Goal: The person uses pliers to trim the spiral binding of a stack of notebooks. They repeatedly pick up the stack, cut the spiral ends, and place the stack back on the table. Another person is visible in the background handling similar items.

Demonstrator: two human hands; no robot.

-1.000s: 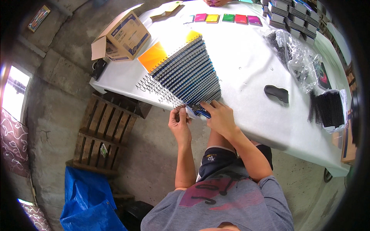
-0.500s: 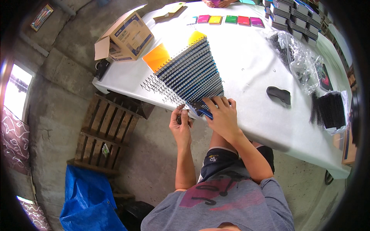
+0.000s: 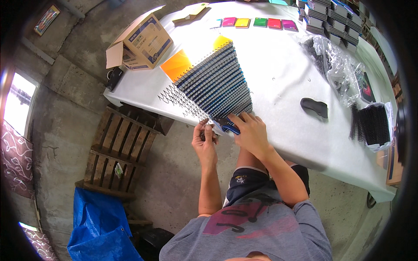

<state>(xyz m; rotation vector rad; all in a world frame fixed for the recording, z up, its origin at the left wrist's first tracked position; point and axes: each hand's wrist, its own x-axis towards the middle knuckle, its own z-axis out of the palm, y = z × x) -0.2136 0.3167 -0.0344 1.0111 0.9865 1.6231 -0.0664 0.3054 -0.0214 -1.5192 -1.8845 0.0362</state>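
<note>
White table (image 3: 278,74), notebook row (image 3: 215,82) running diagonally away

table (image 3: 283,74): white cover
on it: notebooks (image 3: 217,82), box (image 3: 141,41), colour cards (image 3: 257,22), black tool (image 3: 314,106), bagged combs (image 3: 372,126)

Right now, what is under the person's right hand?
The right hand presses the nearest blue-covered notebook of the fanned notebook row. What lies beneath it, presumably the white table, is covered.
</note>
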